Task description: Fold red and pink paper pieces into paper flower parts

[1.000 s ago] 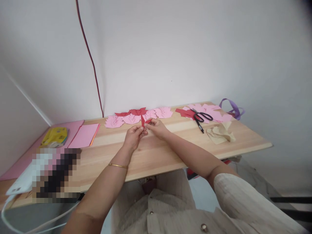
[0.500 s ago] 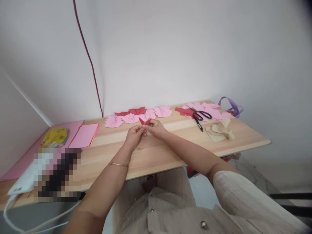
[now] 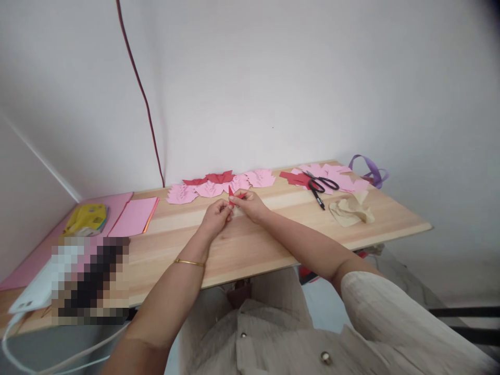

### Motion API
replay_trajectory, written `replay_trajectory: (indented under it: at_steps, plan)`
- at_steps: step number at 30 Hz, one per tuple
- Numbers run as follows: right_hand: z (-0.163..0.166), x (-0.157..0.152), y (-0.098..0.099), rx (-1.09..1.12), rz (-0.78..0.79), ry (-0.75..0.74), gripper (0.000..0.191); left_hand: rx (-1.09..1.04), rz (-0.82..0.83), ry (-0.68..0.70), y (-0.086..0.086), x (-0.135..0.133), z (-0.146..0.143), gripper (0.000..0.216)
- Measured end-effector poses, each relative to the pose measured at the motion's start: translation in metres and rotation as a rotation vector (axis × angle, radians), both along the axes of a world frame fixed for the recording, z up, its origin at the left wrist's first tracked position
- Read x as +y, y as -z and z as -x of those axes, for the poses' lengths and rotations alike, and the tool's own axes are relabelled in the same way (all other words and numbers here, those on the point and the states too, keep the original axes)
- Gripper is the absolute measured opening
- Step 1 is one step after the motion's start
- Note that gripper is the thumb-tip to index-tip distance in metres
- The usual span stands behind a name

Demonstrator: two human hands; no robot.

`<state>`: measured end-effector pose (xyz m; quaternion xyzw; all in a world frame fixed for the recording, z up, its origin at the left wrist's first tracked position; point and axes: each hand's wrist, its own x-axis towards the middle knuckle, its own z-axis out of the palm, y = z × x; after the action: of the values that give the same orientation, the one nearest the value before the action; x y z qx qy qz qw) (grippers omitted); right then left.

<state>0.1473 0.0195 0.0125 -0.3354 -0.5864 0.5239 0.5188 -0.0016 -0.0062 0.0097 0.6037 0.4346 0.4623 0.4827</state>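
Observation:
A small folded piece of red paper (image 3: pixel 231 197) with pointed tips is held between my two hands, above the middle of the wooden table. My left hand (image 3: pixel 216 216) pinches its lower left end. The fingers of my right hand (image 3: pixel 252 204) are closed on its right side, and partly cover it. Just behind my hands lies a row of pink cut-paper pieces (image 3: pixel 182 194) with jagged edges. Two folded red paper pieces (image 3: pixel 219 177) rest at the back of that row, near the wall.
Black-handled scissors (image 3: pixel 321 183) and a black pen (image 3: pixel 318 199) lie by pink paper scraps (image 3: pixel 347 181) on the right. Crumpled beige paper (image 3: pixel 351 209) is nearer. Pink sheets (image 3: pixel 135 216), a yellow packet (image 3: pixel 86 219) and a white power strip (image 3: pixel 33 299) occupy the left.
The red paper has turned in my fingers: its V-shaped tips now show as one point upward and one toward the right. My hands stay in nearly the same place.

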Motion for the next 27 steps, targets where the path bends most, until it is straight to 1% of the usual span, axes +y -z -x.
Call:
replay_trajectory:
  at_steps: [2, 4, 7, 9, 11, 14, 16, 19, 21, 24, 25, 27]
  plan:
    - [-0.001, -0.001, -0.001, 0.011, 0.018, -0.025, 0.034, -0.034, 0.028, 0.027, 0.0, 0.0, 0.001, 0.025]
    - [-0.001, -0.002, -0.001, 0.018, 0.015, -0.045, 0.033, -0.115, 0.059, 0.038, 0.0, 0.0, 0.001, 0.026]
    - [-0.001, -0.001, 0.002, 0.034, 0.004, -0.055, 0.033, -0.199, 0.09, 0.006, -0.001, 0.0, 0.0, 0.031]
    - [0.0, 0.0, 0.003, 0.052, 0.016, -0.082, 0.032, -0.185, 0.08, -0.02, -0.002, -0.001, -0.001, 0.027]
    - [-0.001, -0.001, 0.001, 0.063, 0.015, -0.095, 0.031, -0.115, 0.042, -0.042, -0.004, -0.002, 0.0, 0.023]
    - [-0.003, -0.003, -0.005, 0.038, -0.008, -0.063, 0.028, 0.051, -0.025, -0.07, -0.007, -0.003, 0.001, 0.019]
    - [-0.004, -0.004, -0.008, -0.001, -0.025, -0.036, 0.028, 0.129, -0.042, -0.073, -0.008, -0.004, 0.003, 0.018]
    - [-0.007, 0.001, -0.008, -0.015, -0.04, -0.015, 0.03, 0.178, -0.059, -0.05, -0.007, -0.004, 0.004, 0.017]
    - [-0.01, 0.006, -0.007, 0.042, -0.026, 0.038, 0.03, 0.197, -0.058, -0.036, -0.005, -0.003, 0.004, 0.018]
    - [-0.016, 0.015, -0.006, 0.174, 0.013, 0.144, 0.031, 0.139, -0.008, -0.048, -0.002, -0.001, 0.004, 0.019]
    - [-0.018, 0.017, -0.007, 0.205, 0.028, 0.155, 0.032, 0.092, 0.009, -0.058, -0.001, 0.0, 0.004, 0.02]
    - [-0.02, 0.016, -0.007, 0.201, 0.045, 0.126, 0.033, -0.013, 0.025, -0.074, 0.001, 0.002, 0.004, 0.021]
